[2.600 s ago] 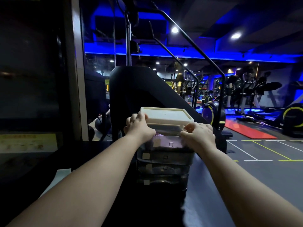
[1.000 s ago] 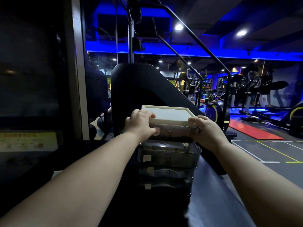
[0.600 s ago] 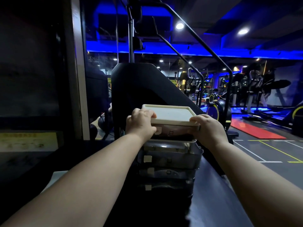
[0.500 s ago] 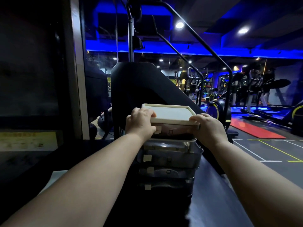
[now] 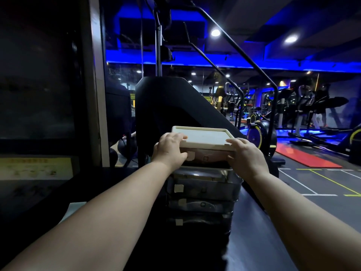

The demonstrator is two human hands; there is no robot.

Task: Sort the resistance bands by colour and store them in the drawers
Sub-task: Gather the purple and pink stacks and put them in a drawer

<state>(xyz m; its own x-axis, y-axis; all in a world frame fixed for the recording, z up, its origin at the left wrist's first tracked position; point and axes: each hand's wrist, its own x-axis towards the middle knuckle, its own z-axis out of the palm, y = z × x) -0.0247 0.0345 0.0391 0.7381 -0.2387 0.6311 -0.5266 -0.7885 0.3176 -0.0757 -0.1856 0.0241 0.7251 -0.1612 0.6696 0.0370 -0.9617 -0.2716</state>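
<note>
We clamp left grip (image 5: 170, 151) and right grip (image 5: 247, 155) on the drawer unit (image 5: 203, 189) top, nine and three o'clock; probably light, stiff plastic.

**The gym around me**

Straight ahead of me rises a black stair-climber (image 5: 172, 106), its dark handrail (image 5: 244, 55) sloping down to the right. Beyond it stands an exercise bike (image 5: 258, 132) with a yellow-rimmed wheel, next to a red mat (image 5: 306, 159) on the line-marked grey floor (image 5: 293, 173). A blue light strip (image 5: 234, 64) runs under the ceiling. To my left are a pale pillar (image 5: 96, 85) and a yellow sign (image 5: 35, 168).
</note>
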